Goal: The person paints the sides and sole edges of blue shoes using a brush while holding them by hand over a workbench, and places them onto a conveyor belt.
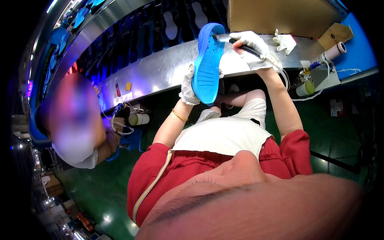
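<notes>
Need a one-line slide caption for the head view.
Gloved left hand holds a blue shoe sole upright while the gloved right hand works a brush along its top edge.

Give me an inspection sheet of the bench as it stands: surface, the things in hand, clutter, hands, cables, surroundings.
Surface: metal bench ledge, shiny, running across the view.
Things in hand: blue shoe sole held upright, tread toward the camera; dark-handled tool with its tip at the sole's top edge.
Clutter: spare white glove; cardboard box; small cylindrical pot; another pot.
Hands: left hand, gloved, grips the sole's side; right hand, gloved, holds the tool.
Cables: white hose trailing from the tool.
Surroundings: conveyor carrying soles behind the ledge; co-worker at left; green floor.
</notes>
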Demonstrator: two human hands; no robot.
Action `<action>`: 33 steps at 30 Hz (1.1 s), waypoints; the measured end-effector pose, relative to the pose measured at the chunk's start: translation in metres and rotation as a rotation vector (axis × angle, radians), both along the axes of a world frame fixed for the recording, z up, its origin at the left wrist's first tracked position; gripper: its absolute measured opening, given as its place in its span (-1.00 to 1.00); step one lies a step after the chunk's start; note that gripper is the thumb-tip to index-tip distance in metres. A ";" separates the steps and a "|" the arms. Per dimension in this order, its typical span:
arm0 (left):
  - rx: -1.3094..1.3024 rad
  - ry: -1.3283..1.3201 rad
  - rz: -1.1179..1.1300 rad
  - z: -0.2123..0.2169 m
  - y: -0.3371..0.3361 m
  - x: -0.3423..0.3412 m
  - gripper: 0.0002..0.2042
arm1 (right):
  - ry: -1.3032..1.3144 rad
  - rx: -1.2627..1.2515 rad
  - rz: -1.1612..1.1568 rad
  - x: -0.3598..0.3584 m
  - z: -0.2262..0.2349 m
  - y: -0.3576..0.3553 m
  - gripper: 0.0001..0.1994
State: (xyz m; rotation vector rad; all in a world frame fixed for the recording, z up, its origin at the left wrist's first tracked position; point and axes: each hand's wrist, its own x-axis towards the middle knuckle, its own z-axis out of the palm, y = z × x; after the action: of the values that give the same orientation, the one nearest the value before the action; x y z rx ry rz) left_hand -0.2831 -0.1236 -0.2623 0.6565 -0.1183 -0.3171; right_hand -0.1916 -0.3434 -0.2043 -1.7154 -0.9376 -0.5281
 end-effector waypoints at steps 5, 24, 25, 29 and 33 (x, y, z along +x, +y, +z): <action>-0.058 0.060 0.055 0.007 0.008 0.002 -0.30 | 0.041 -0.238 0.169 -0.035 0.011 -0.006 -0.80; -0.308 0.068 0.052 0.012 0.006 0.015 -0.31 | 1.007 0.125 0.458 -0.045 -0.005 0.020 -0.82; -0.306 0.107 0.103 0.011 0.004 0.015 -0.32 | 0.970 0.095 0.356 -0.038 -0.009 0.024 -0.80; -0.348 0.099 0.086 0.008 0.005 0.012 -0.34 | 0.554 0.135 0.219 -0.019 -0.022 0.038 -0.85; -0.261 0.116 0.113 0.002 0.013 0.015 -0.34 | 0.289 0.141 0.129 -0.028 -0.027 0.043 -0.87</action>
State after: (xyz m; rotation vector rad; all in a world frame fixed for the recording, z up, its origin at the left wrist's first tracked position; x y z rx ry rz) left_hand -0.2677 -0.1104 -0.2601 0.3834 -0.0106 -0.2249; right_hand -0.2192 -0.3006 -0.2316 -1.5426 -0.7768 -0.2464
